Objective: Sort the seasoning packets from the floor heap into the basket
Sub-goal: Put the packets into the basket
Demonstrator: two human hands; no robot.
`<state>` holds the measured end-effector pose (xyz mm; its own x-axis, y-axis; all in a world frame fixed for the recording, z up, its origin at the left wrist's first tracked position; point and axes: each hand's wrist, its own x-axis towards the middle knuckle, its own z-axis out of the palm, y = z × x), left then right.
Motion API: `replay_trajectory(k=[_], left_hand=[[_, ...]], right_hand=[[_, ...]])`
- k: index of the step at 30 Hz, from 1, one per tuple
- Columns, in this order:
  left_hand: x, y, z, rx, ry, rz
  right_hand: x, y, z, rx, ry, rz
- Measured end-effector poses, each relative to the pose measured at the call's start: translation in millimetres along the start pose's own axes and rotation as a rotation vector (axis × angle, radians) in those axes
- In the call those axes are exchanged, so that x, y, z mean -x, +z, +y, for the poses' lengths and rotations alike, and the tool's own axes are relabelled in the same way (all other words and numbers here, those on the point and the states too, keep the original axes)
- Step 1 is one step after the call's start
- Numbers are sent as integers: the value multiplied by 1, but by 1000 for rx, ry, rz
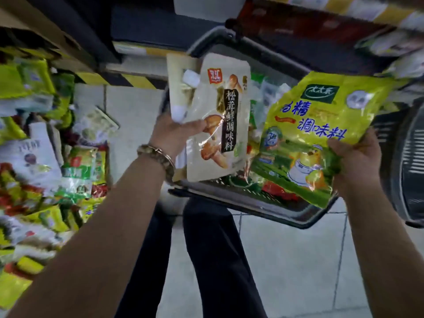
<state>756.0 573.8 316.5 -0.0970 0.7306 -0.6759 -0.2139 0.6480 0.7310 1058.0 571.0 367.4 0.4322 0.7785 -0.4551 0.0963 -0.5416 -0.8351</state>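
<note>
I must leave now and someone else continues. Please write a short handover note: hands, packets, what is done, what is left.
Left hand grips a beige mushroom seasoning pouch; right hand grips a yellow seasoning packet. Both are above the basket, not released.
Done: some packets lie in it.
Left: drop these two, then sort the floor heap on the left.
</note>
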Motion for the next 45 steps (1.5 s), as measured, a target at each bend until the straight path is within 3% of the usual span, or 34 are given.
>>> replay_trajectory(k=[3, 8, 10, 13, 16, 19, 24, 27, 29, 35, 41, 43, 45], left_hand=[[-40, 34, -21, -156, -129, -14], [-75, 52, -39, -354, -151, 163], [-76, 54, -37, -335, -136, 233], [-70, 50, -34, -456, -13, 290], [-67, 38, -27, -709, 115, 422], [-74, 23, -22, -882, 196, 495], [-52, 45, -31, -1006, 391, 513], [-48, 59, -47, -1242, 518, 350], [-55, 62, -59, -1368, 426, 198], [-68, 57, -60, -1467, 325, 80], [-65, 44, -31, -1368, 216, -141], [-55, 30, -21, -1177, 222, -185], [-31, 9, -15, -933, 255, -136]], right_hand=[[-46, -9, 32, 128, 128, -28], [-97, 1, 75, 730, 226, 167], [-91, 15, 73, 846, 88, 232], [-54, 53, 61, 789, -329, 35], [-19, 95, 57, 1093, -560, -327], [-25, 115, 66, 1295, -482, -553], [-45, 105, 75, 1282, -421, -561], [-42, 105, 77, 1309, -383, -553], [-43, 108, 77, 1315, -365, -560], [-50, 123, 71, 1371, -221, -622], [-50, 126, 66, 1396, -221, -595], [-47, 126, 62, 1356, -211, -562], [-36, 129, 54, 1144, -240, -467]])
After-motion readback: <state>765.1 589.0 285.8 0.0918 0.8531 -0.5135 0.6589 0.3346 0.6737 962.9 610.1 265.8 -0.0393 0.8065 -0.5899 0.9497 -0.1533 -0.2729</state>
